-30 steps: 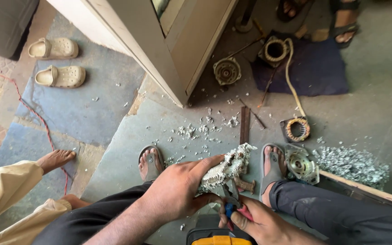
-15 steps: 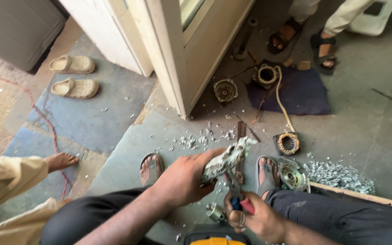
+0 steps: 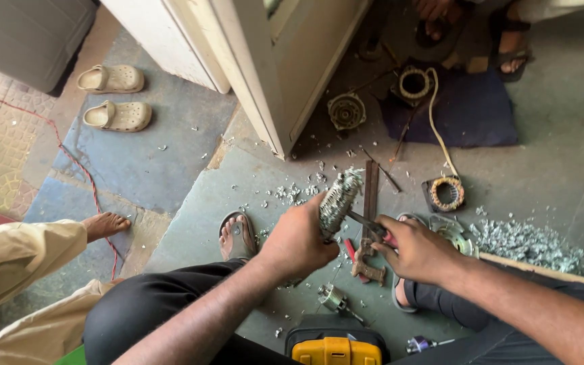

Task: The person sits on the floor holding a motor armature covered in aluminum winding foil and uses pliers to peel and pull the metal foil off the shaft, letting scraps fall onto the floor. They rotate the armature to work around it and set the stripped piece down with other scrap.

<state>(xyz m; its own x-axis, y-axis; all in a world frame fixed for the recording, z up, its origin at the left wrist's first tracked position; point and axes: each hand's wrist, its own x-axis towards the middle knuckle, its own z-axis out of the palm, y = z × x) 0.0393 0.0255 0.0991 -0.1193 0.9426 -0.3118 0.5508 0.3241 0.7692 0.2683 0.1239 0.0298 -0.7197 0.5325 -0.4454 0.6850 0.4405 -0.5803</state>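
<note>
On the floor by a doorway, a seated person worked a tool into a metal winding bundle.

Since a moment earlier, the bundle (image 3: 338, 200) had tipped from lying nearly flat to standing steeper, long axis running up and slightly right, top end pointing toward the door (image 3: 285, 74). The left hand (image 3: 299, 240) was clenched round its lower end, above the feet. The right hand (image 3: 417, 250) gripped red-handled pliers (image 3: 366, 224), their tip touching the bundle's side. Metal shavings (image 3: 525, 240) lay nearby.

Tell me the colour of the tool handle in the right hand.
Red, partly hidden by the right hand gripping the tool handle; head view.
</note>
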